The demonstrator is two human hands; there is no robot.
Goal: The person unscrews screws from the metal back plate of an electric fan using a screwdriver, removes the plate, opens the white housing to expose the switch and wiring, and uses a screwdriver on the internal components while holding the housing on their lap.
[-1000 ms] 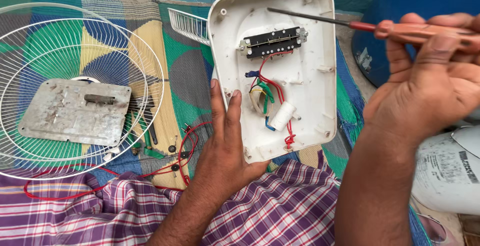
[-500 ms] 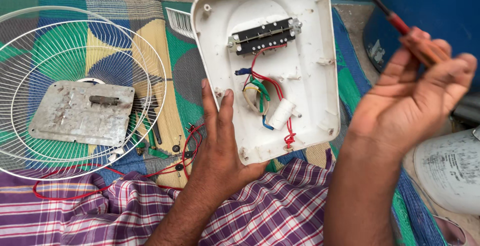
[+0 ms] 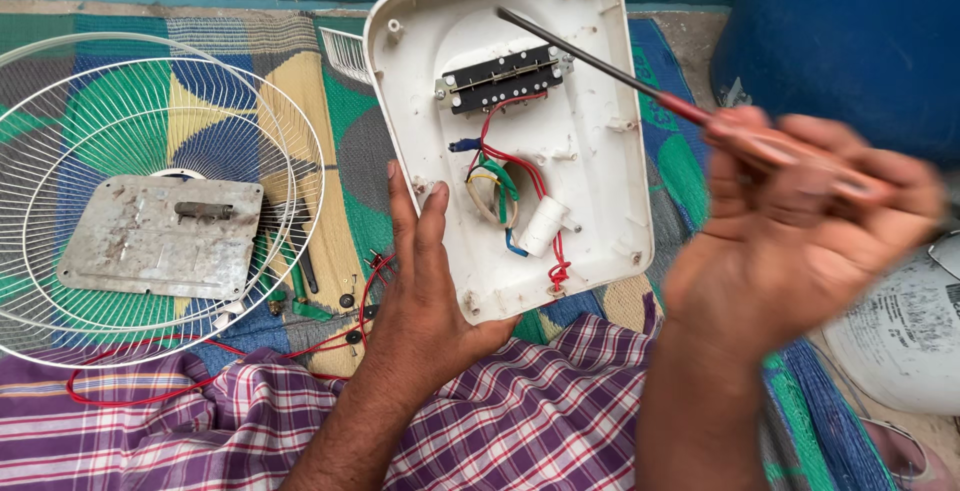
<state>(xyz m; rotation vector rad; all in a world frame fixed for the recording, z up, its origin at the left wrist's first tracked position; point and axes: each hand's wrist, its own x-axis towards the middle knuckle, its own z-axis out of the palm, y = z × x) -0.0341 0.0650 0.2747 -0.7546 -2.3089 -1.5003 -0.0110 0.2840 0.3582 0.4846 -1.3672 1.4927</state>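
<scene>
My left hand (image 3: 420, 286) props up a white plastic fan base cover (image 3: 600, 166), gripping its lower left edge with the inside facing me. Inside are a black switch block (image 3: 500, 78), a bundle of red, green, blue and yellow wires (image 3: 500, 183) and a small white cylinder (image 3: 543, 227). My right hand (image 3: 800, 236), blurred, holds a red-handled screwdriver (image 3: 640, 83). Its dark shaft reaches up and left, with the tip just above the right end of the switch block.
A white wire fan guard (image 3: 150, 191) lies on the patterned mat at the left with a grey metal plate (image 3: 160, 236) on it. Small screws (image 3: 350, 316) and a red wire (image 3: 130, 396) lie beside it. A blue drum (image 3: 850, 41) and a white motor housing (image 3: 910, 336) stand at right.
My right hand has swung the screwdriver down from the upper right, so its tip now points at the switch block. The cover has tilted slightly; the left hand keeps its hold.
</scene>
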